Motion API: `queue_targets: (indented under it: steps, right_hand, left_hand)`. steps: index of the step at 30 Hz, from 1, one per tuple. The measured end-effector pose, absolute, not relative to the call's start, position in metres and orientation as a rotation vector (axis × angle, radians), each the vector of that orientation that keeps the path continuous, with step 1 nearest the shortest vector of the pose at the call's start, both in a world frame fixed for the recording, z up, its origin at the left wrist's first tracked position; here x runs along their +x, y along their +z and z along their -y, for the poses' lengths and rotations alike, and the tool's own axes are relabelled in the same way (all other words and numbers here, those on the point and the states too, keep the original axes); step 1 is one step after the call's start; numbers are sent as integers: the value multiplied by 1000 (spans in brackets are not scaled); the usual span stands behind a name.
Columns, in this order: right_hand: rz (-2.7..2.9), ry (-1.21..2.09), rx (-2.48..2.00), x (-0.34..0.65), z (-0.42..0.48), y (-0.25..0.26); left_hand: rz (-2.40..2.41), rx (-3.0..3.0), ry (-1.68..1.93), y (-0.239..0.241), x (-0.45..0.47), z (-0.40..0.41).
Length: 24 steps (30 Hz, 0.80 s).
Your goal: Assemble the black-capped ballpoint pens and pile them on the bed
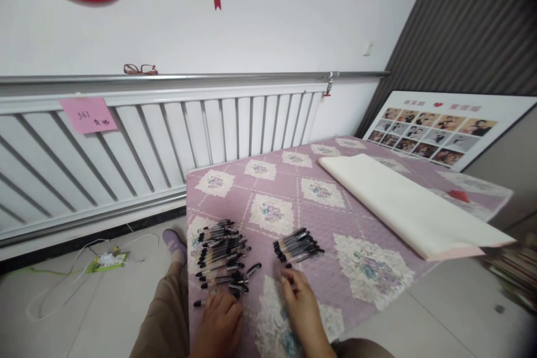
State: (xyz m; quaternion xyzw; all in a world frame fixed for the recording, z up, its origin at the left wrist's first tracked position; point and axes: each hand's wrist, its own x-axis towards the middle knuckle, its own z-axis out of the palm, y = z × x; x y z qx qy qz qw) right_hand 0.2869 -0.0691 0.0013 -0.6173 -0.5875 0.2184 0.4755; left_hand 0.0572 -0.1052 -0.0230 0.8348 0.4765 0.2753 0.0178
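Many black-capped pens with clear barrels lie in a loose pile [222, 251] at the left side of the patterned tablecloth. My left hand [220, 319] is at the pile's near end, its fingers curled down over a pen [201, 303] whose dark end sticks out to the left. The fingertips are hidden under the hand. A smaller group of similar pens [297, 246] lies side by side in a neater row to the right. Just below this row is my right hand [301, 302], thumb and fingers drawn together, with no pen visible in them.
A large cream folded sheet [390, 201] lies across the right part of the purple tablecloth [239, 196]. Behind the table is a white radiator [235, 128], with glasses [140, 69] on the pipe above. A photo board [440, 123] leans at the far right; a power strip [108, 261] lies on the floor.
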Motion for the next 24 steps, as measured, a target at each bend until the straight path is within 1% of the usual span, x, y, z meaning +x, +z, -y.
queue_targets:
  steps: [4, 7, 11, 16, 20, 24]
  right_hand:
    - [1616, 111, -1646, 332, 47, 2]
    - [1770, -31, -1737, 351, 39, 0]
    - [1935, -87, -1887, 348, 41, 1]
    - [2026, -134, -2052, 335, 46, 14]
    - [2048, -132, -2050, 330, 51, 16]
    - [2059, -122, -1894, 312, 66, 0]
  left_hand:
    - [-1488, 2605, 913, -23, 57, 104]
    - [-1476, 2635, 889, -25, 57, 103]
    - [-1470, 2660, 900, -29, 55, 102]
    - [-1467, 2652, 901, -32, 54, 101]
    - [-1473, 2656, 903, -32, 54, 100]
    - [-1463, 2674, 896, -31, 51, 99]
